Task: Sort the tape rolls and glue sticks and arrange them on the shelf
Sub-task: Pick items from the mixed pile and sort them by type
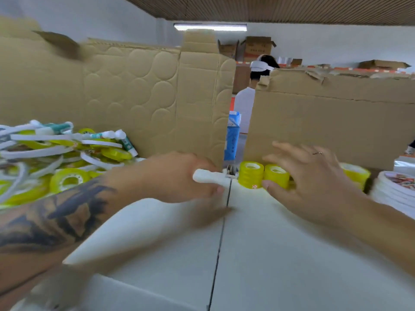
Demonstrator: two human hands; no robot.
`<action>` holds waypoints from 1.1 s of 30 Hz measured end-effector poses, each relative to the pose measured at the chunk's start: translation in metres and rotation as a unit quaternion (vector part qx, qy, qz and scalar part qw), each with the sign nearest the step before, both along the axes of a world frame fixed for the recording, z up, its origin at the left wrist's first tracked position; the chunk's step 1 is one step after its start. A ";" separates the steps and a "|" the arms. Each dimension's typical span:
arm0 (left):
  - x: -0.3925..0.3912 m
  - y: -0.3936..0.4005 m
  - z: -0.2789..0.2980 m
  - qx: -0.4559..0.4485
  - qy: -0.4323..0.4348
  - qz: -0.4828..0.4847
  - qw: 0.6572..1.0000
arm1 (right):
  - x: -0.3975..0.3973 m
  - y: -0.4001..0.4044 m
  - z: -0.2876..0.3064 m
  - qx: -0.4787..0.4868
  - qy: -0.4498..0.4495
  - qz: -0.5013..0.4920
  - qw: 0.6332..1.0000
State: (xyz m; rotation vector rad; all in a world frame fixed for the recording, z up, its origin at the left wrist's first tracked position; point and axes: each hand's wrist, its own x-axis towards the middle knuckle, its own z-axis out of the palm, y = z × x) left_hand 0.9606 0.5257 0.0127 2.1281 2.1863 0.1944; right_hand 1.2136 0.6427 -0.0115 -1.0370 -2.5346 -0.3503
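Fingers (285, 151) of the right hand (314, 182) spread over upright yellow tape stacks (262, 175), thumb touching one; left hand (184, 176) grips a white glue stick (211, 177) pointing right toward them

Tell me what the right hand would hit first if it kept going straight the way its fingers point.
Most likely the yellow tape rolls: the right hand reaches left and away with fingers spread, thumb already at the nearer stack. Beyond stands the cardboard wall, though depth is unclear.
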 end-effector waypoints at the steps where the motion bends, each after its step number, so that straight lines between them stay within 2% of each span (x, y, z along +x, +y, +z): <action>1: -0.012 -0.009 0.001 0.008 0.003 0.024 1.000 | -0.014 -0.006 -0.001 -0.007 -0.024 0.025 0.999; 3: -0.036 -0.030 0.000 0.023 0.000 0.085 0.996 | -0.044 -0.016 -0.004 -0.027 -0.056 0.074 0.995; 6: -0.068 -0.067 -0.008 0.051 0.016 0.166 0.985 | -0.091 -0.032 -0.011 -0.054 -0.055 0.143 0.987; 9: -0.095 -0.101 -0.014 0.088 0.105 0.228 0.964 | -0.132 -0.046 -0.017 -0.076 -0.048 0.197 0.976; 12: -0.117 -0.124 -0.021 0.089 0.171 0.286 0.939 | -0.162 -0.060 -0.024 -0.105 -0.042 0.242 0.964; 18: -0.133 -0.138 -0.038 0.103 0.197 0.300 0.928 | -0.176 -0.071 -0.043 -0.220 -0.021 0.298 0.929; 25: -0.130 -0.141 -0.045 0.125 0.249 0.265 0.923 | -0.175 -0.066 -0.048 -0.226 0.019 0.310 0.923; 27: -0.123 -0.139 -0.045 0.142 0.228 0.242 0.932 | -0.172 -0.067 -0.047 -0.234 0.061 0.318 0.917; 31: -0.104 -0.135 -0.033 0.153 0.021 0.213 0.965 | -0.164 -0.067 -0.040 -0.207 0.137 0.333 0.910; 33: -0.096 -0.132 -0.028 0.158 -0.044 0.184 0.969 | -0.160 -0.067 -0.036 -0.199 0.164 0.339 0.905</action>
